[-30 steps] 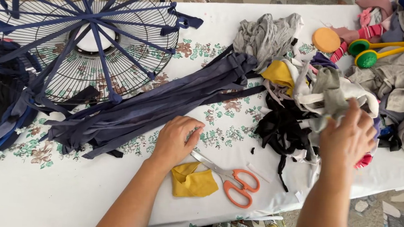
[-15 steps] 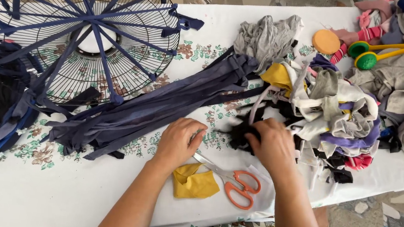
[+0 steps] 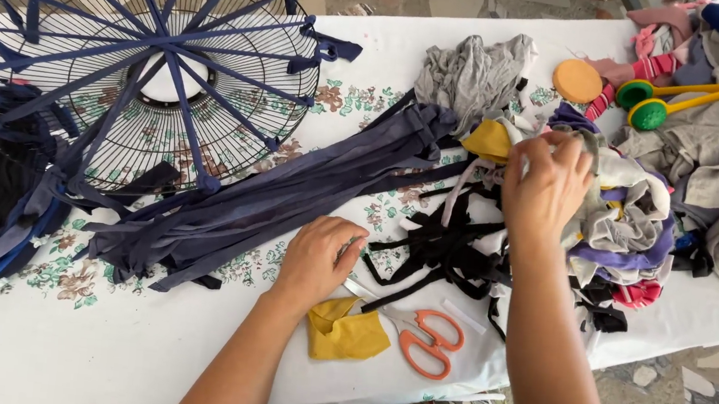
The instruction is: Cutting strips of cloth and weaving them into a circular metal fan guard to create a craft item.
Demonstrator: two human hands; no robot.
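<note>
Sorting scraps: right hand [image 3: 546,188] pinches into the rag pile [image 3: 616,216], left hand [image 3: 315,258] rests loosely curled, empty, beside orange scissors [image 3: 425,338]. Next it needs one strip teased free.

Bright, even daylight fills the scene; shadows are soft and faint, focus is sharp, with mild wide-angle bending at the edges.

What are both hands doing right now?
Left hand: loosely curled, resting on the table, holding nothing.
Right hand: reaching into the pile of fabric scraps; grip cannot be told.
</note>
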